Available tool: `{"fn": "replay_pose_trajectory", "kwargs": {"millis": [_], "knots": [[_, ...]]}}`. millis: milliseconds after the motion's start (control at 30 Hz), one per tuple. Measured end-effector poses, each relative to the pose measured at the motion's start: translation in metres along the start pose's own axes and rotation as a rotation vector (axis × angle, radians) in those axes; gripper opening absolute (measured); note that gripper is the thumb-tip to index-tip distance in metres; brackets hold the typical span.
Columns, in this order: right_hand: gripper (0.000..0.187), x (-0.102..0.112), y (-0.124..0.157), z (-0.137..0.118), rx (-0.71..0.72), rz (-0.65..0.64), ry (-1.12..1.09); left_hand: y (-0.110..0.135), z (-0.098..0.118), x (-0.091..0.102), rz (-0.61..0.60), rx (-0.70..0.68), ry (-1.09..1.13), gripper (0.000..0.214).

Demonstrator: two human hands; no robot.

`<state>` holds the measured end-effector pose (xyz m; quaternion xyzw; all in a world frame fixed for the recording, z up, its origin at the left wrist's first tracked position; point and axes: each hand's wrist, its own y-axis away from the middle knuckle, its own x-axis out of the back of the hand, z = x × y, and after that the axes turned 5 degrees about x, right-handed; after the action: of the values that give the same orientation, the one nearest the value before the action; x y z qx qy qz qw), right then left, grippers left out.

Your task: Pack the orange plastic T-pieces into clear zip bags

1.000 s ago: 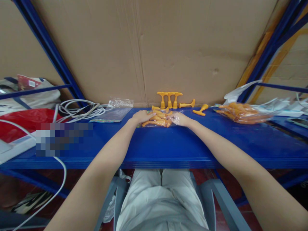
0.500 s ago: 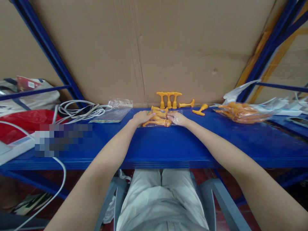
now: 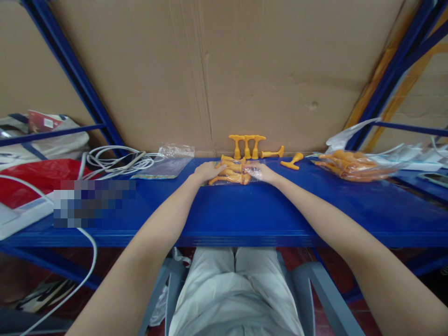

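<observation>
A small clear plastic bag of orange T-shaped plastic parts (image 3: 231, 175) lies on the blue shelf (image 3: 224, 210) in front of me. My left hand (image 3: 206, 171) rests on its left end with fingers laid over the parts. My right hand (image 3: 261, 172) grips the bag's right end, fingers closed on the plastic. Just behind the bag, three orange parts (image 3: 247, 144) stand upright against the cardboard wall. Two more orange parts (image 3: 272, 152) (image 3: 292, 161) lie on their sides to the right.
A larger clear bag full of orange parts (image 3: 352, 164) lies at the right. Empty clear bags (image 3: 168, 161) and coiled white cable (image 3: 115, 158) sit at the left, beside a red item (image 3: 31, 179). A cardboard sheet (image 3: 224, 70) backs the shelf.
Both hands have drawn slightly closer together over the small bag; the right hand shifted a little left. Everything else is still.
</observation>
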<state>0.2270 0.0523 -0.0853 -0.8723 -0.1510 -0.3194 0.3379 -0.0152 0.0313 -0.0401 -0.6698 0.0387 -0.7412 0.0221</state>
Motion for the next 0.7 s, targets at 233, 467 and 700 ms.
{"fn": "replay_pose_trajectory", "kwargs": {"millis": [233, 467, 700], "knots": [[0.035, 0.002, 0.004, -0.005, -0.162, 0.014, -0.064, 0.000, 0.000, 0.001, -0.003, 0.004, 0.004, 0.077], [0.025, 0.018, -0.001, -0.016, -0.319, 0.163, 0.133, -0.002, -0.004, 0.002, -0.002, 0.062, -0.022, 0.076], [0.043, 0.073, 0.024, 0.004, -0.556, 0.347, 0.684, -0.003, -0.009, 0.002, 0.008, 0.066, -0.044, 0.074]]}}
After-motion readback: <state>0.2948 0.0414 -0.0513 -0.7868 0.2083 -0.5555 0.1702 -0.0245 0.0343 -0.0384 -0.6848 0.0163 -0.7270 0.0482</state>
